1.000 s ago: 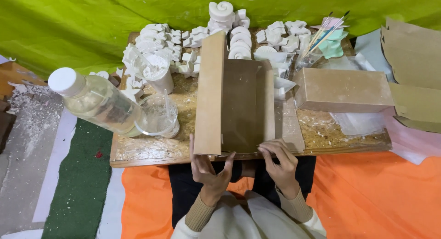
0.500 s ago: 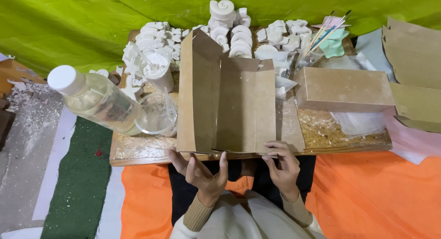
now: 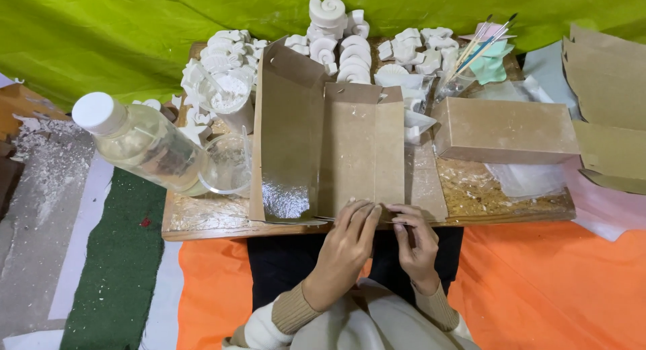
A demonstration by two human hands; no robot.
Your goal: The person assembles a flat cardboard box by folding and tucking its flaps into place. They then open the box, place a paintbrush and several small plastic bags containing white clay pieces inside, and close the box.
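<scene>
Left hand (image 3: 343, 246) shifted right, box (image 3: 330, 155) edge hidden

Soft, even daylight fills the scene, tinted slightly by the green tarp (image 3: 134, 33), with only faint shadows. Glare shines off the silver lining of the open box (image 3: 286, 202). Focus is sharp centrally; the bottle (image 3: 145, 145) bulges from wide-angle distortion.

Two hands (image 3: 377, 246), one unfolded cardboard box (image 3: 330, 155), one closed cardboard box (image 3: 505, 129), one clear bottle (image 3: 145, 145), one glass cup (image 3: 229, 165) and many white plaster pieces (image 3: 336, 44) (too crowded to count).
</scene>
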